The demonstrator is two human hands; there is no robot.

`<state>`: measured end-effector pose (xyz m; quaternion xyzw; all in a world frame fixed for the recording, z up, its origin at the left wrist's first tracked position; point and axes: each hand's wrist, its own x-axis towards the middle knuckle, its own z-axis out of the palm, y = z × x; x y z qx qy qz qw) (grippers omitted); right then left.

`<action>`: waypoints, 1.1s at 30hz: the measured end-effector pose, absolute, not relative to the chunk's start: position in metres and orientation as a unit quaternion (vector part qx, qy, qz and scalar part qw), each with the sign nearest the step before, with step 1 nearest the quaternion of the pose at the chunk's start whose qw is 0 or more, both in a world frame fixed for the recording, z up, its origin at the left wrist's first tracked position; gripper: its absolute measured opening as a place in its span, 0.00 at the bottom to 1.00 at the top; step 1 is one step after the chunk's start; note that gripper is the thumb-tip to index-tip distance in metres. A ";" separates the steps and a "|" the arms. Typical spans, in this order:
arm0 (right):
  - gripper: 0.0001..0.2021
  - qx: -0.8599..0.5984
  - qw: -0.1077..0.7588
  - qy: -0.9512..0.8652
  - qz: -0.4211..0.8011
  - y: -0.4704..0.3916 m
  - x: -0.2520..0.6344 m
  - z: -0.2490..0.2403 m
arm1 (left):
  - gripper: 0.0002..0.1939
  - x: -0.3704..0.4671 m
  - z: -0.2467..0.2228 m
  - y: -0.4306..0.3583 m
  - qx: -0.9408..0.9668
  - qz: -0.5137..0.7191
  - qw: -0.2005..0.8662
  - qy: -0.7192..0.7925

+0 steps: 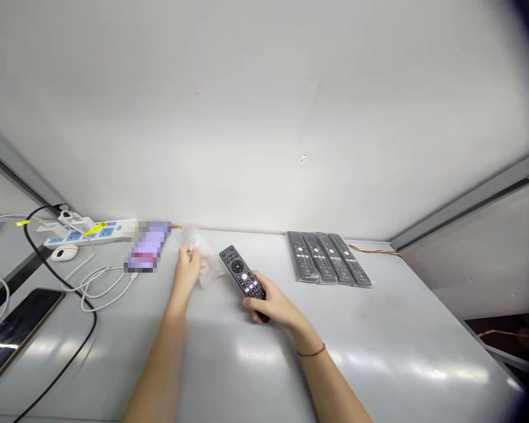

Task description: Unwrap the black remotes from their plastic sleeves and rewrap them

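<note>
My right hand is closed around the lower end of a black remote control, whose buttons face up. To its left, my left hand pinches a clear plastic bag with faint printing on it. The bag hangs between that hand and the top of the remote; whether anything is inside it I cannot tell. Right of my hands, several remotes in clear sleeves lie side by side near the wall.
A power strip with plugs, a white earbud case and a pixelated phone-like device sit at the left. A dark phone and looping cables lie nearer. Red-yellow wires run along the back right of the grey table.
</note>
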<state>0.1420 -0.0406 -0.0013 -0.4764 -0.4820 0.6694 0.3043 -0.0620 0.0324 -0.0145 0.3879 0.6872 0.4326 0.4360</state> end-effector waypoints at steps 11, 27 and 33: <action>0.23 -0.499 0.141 -0.566 0.641 -0.041 0.195 0.021 | 0.35 -0.038 -0.012 0.028 0.132 0.565 0.644 0.499; 0.22 -0.496 0.199 -0.535 0.655 -0.041 0.192 0.014 | 0.32 -0.021 -0.023 0.024 0.194 0.532 0.652 0.504; 0.20 -0.498 0.243 -0.512 0.657 -0.039 0.181 0.001 | 0.33 -0.016 -0.036 0.019 0.212 0.559 0.638 0.485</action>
